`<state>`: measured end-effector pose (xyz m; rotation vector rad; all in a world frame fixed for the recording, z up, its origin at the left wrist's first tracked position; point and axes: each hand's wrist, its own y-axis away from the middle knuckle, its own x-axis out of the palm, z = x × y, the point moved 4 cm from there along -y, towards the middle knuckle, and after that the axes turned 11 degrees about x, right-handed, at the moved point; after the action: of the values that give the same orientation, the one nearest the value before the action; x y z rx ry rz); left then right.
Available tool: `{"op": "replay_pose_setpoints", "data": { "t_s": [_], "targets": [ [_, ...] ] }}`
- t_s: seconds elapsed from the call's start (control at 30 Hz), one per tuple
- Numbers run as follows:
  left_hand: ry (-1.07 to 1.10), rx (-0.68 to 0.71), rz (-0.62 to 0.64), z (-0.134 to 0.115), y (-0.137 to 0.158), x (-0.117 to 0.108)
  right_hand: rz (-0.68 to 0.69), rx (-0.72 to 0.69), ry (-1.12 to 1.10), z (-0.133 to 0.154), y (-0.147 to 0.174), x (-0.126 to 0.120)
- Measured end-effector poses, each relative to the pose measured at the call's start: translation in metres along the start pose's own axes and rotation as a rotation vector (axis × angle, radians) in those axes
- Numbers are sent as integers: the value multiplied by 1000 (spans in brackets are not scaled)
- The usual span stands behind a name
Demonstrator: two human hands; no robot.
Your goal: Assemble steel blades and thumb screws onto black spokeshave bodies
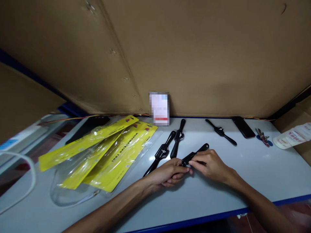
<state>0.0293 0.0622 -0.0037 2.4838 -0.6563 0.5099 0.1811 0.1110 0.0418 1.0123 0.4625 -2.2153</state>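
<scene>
A black spokeshave [195, 154] is held just above the table, tilted up to the right. My left hand [170, 173] is closed around its near handle and body. The thumb and fingers of my right hand [210, 165] pinch at its middle, beside a small bright metal edge; exactly which part they grip is hidden. Left of my hands lie two more black spokeshaves, one angled [160, 152] with its lower end close to my left wrist, the other [179, 137] more upright behind it. Another spokeshave [220, 131] rests farther back on the right.
Yellow-carded clear plastic packages [121, 158] overlap on the left, partly covering a black flat object [88, 127]. A phone with a blurred screen [159, 110] leans against the cardboard wall. A dark phone [243, 127], keys [262, 137] and a white bottle [293, 136] are at right.
</scene>
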Motion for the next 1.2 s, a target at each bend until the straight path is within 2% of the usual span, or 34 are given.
{"op": "replay_pose_setpoints", "data": {
  "t_s": [0.07,0.23,0.4,0.53,0.7,0.83,0.9,1.0,1.1,1.2],
  "targets": [
    [-1,6,0,0,0,0,16,-14,-4,2,0,1],
    [5,6,19,1,-1,0,-101,59,134,-1,1,-3],
    [0,9,9,-1,0,0,7,-6,-10,3,0,0],
    [-4,4,18,-2,1,2,-95,67,84,-2,0,-2],
    [5,10,4,-2,1,1,-43,31,-97,1,1,-2],
    [2,2,12,-2,1,2,-71,69,-147,2,0,-9],
    [-1,-7,9,-2,1,2,-98,80,-96,1,0,-16],
    [-3,-17,-2,-1,0,0,-153,48,127,-3,1,-30],
    [-22,-22,8,1,-1,-1,-61,-3,257,-8,2,-38],
    [-66,-25,41,2,0,-1,97,-10,210,-13,2,-38]
  ]
}}
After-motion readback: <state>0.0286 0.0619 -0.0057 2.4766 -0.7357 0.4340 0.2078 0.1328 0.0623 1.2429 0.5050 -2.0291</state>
